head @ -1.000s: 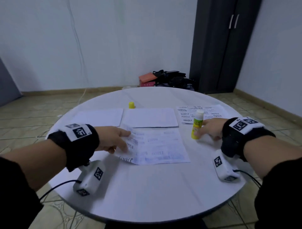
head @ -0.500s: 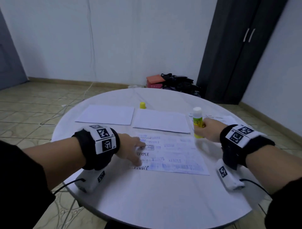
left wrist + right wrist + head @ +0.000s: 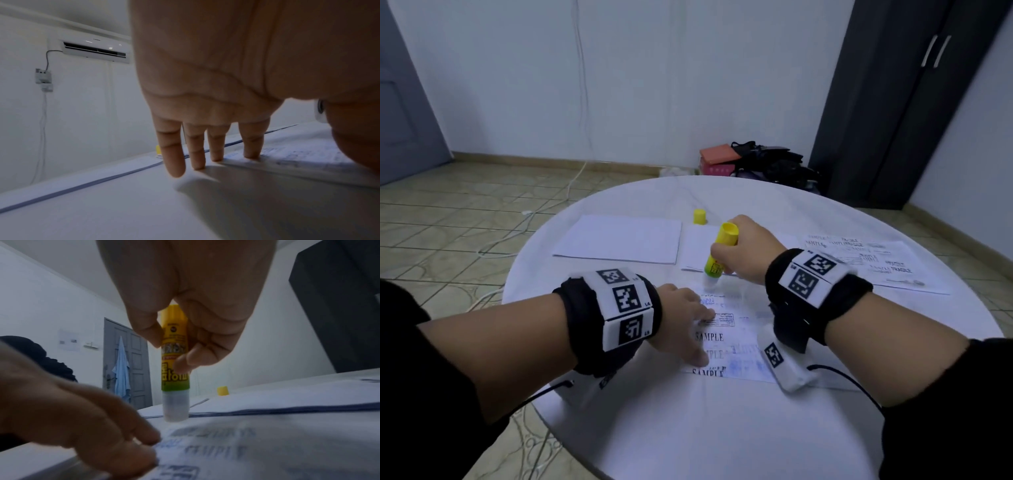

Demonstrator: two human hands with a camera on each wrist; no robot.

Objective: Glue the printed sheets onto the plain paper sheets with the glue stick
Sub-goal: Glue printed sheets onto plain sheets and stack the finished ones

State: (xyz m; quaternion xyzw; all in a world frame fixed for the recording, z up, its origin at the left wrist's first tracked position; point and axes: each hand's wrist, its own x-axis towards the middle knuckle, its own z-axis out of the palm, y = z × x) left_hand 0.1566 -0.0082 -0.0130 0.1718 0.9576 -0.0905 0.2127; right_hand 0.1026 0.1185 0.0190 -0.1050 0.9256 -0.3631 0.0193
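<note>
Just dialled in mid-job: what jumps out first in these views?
The yellow glue stick, tip down at the far edge of the printed sheet at table centre, gripped by the right hand. The left hand presses flat on that sheet's left side. The yellow cap stands behind, near two plain sheets.

A round white table (image 3: 722,428) stands on a tiled floor (image 3: 448,212). Far right is a dark wardrobe (image 3: 900,102), with bags (image 3: 767,164) heaped on the floor just left of it. A grey door (image 3: 127,363) carries a hanging blue cloth (image 3: 121,369); an air conditioner (image 3: 95,51) sits high on the wall.
</note>
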